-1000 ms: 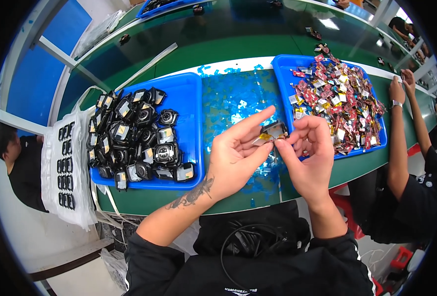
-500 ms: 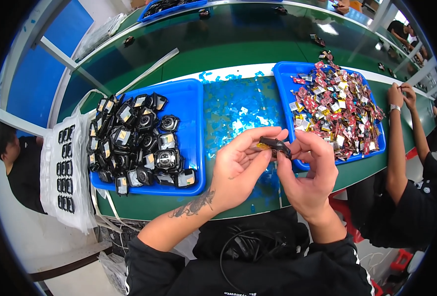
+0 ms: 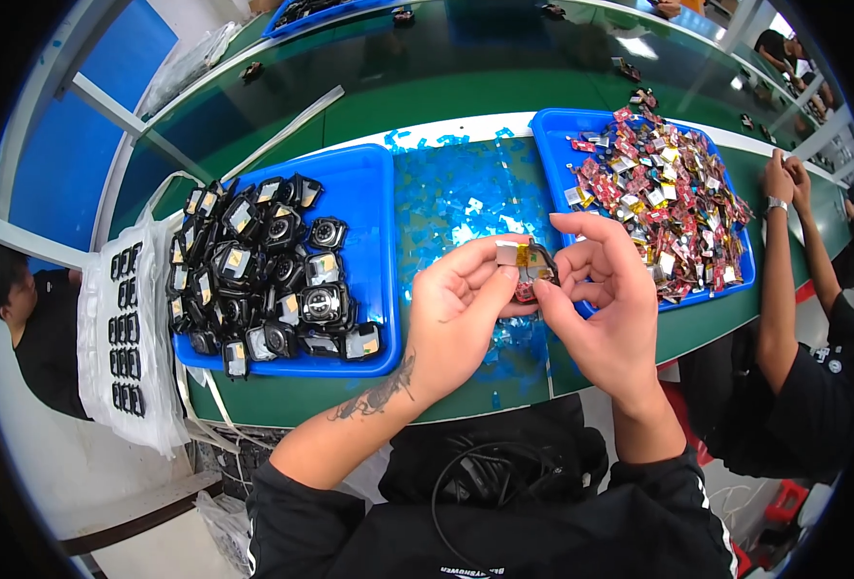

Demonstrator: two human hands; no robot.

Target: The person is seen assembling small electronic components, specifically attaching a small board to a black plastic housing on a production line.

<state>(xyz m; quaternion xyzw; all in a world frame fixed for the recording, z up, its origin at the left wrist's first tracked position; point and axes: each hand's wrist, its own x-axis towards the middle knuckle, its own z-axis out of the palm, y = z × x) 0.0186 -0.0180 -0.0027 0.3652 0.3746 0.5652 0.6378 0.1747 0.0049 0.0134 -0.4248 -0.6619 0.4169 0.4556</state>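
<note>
Between my hands, above the blue-littered bench, is an opened smartwatch case with a black rim. A silver and yellow-taped part and a bit of red circuit board show inside it. My left hand pinches its left side, thumb on top and fingers curled beneath. My right hand grips the right edge between thumb and fingers, its index finger raised. To the left, a blue tray holds a heap of black smartwatch cases. The blue tray at right is piled with red circuit boards and small silver batteries.
Blue film scraps cover the green bench between the trays. At far left, a white padded sheet bears rows of black watch parts. Another person's hands are at the right. A green conveyor runs behind.
The watch case has been turned so its inside with the red board and yellow tape faces up. My right index finger has lifted away.
</note>
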